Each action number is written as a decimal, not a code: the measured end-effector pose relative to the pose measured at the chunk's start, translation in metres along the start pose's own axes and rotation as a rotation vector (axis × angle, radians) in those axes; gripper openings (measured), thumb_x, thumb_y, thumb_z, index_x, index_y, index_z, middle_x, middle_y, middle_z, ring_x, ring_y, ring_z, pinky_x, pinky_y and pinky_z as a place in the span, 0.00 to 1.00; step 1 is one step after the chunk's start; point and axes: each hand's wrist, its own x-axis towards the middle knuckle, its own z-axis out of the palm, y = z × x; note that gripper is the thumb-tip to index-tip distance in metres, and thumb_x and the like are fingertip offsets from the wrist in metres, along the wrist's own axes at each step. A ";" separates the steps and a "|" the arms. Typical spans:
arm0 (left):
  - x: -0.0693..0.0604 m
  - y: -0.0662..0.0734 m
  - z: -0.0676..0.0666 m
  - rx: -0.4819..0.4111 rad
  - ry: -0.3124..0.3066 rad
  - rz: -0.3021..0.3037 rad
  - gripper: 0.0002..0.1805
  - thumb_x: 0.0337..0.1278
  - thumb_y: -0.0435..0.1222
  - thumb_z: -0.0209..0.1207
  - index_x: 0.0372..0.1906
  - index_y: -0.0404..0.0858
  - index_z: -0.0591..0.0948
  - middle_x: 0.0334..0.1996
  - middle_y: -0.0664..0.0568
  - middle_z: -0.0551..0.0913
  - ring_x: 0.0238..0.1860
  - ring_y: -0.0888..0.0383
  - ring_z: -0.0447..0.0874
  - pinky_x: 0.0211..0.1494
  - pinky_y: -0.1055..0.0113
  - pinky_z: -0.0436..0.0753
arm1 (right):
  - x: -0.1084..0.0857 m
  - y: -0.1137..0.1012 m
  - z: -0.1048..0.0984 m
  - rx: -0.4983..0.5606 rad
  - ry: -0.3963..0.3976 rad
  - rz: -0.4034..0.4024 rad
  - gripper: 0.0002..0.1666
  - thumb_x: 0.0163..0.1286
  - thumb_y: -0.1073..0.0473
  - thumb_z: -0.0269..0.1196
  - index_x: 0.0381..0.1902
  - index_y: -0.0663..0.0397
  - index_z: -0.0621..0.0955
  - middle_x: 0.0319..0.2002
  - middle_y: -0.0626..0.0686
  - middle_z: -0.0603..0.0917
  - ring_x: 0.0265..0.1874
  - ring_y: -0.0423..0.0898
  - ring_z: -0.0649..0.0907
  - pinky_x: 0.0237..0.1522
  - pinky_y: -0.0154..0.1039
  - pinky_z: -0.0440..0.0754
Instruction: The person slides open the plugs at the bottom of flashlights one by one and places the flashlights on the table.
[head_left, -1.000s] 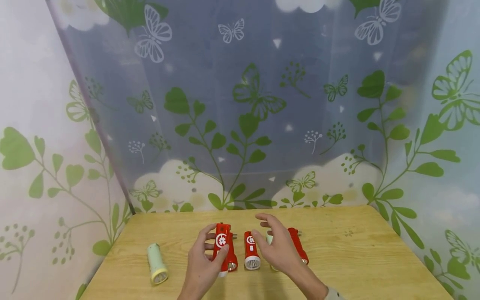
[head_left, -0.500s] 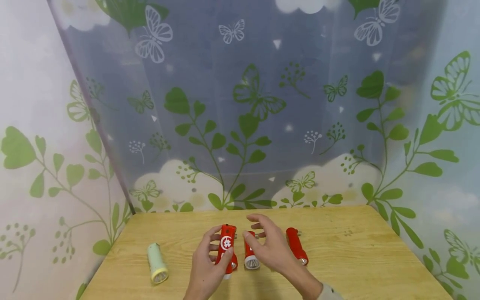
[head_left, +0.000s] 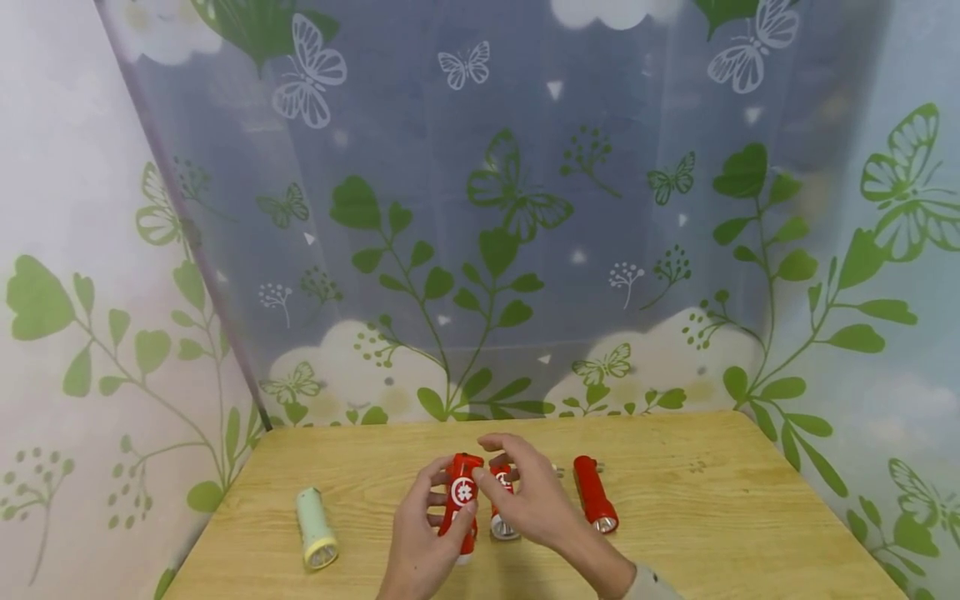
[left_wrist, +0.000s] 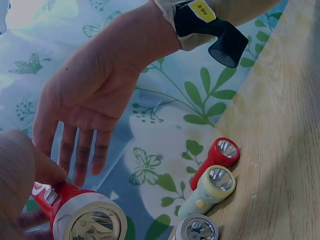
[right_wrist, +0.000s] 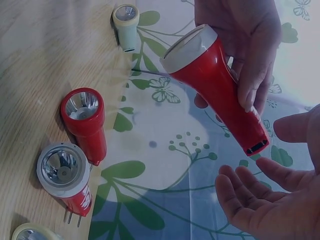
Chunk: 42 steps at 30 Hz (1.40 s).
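Note:
My left hand (head_left: pixel 423 529) grips a red flashlight (head_left: pixel 462 493) with a white emblem, its tail raised toward the back and its white-rimmed head toward me. In the right wrist view the held flashlight (right_wrist: pixel 217 85) is tilted, its dark-slotted tail end pointing at my right hand (right_wrist: pixel 280 200). That hand's fingers and thumb are spread around the tail, with a narrow gap visible. In the left wrist view my thumb lies by the silver switch of the flashlight (left_wrist: pixel 95 220), and my right hand (left_wrist: pixel 92 95) hangs behind it with relaxed fingers.
On the wooden table (head_left: pixel 712 517), a white-rimmed red flashlight (head_left: pixel 504 527) stands partly behind my right hand. An all-red one (head_left: pixel 595 496) lies to the right, a pale green one (head_left: pixel 315 525) to the left. Another green one (left_wrist: pixel 212 187) shows in the left wrist view.
My left hand has moved right with the red flashlight. My right hand has shifted left, so its fingers are now beside the flashlight's tail end.

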 end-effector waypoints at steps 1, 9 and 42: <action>0.000 0.000 0.001 -0.002 0.002 0.014 0.30 0.57 0.34 0.70 0.65 0.48 0.75 0.52 0.46 0.82 0.42 0.58 0.82 0.41 0.69 0.84 | 0.001 0.000 0.000 -0.001 0.003 -0.011 0.24 0.73 0.51 0.63 0.64 0.50 0.77 0.60 0.54 0.82 0.53 0.52 0.83 0.48 0.40 0.84; 0.001 0.003 0.006 -0.006 0.007 0.044 0.29 0.56 0.33 0.70 0.62 0.52 0.76 0.49 0.53 0.82 0.39 0.61 0.81 0.40 0.70 0.83 | 0.004 0.000 0.004 -0.001 0.026 -0.092 0.21 0.72 0.56 0.64 0.61 0.52 0.79 0.54 0.52 0.84 0.43 0.45 0.84 0.44 0.33 0.84; -0.001 0.000 0.011 -0.016 0.017 0.009 0.30 0.56 0.34 0.70 0.63 0.52 0.76 0.50 0.54 0.83 0.40 0.62 0.83 0.41 0.70 0.81 | 0.005 0.002 0.007 0.010 -0.038 -0.083 0.16 0.75 0.56 0.62 0.58 0.49 0.80 0.46 0.49 0.88 0.33 0.36 0.84 0.37 0.31 0.84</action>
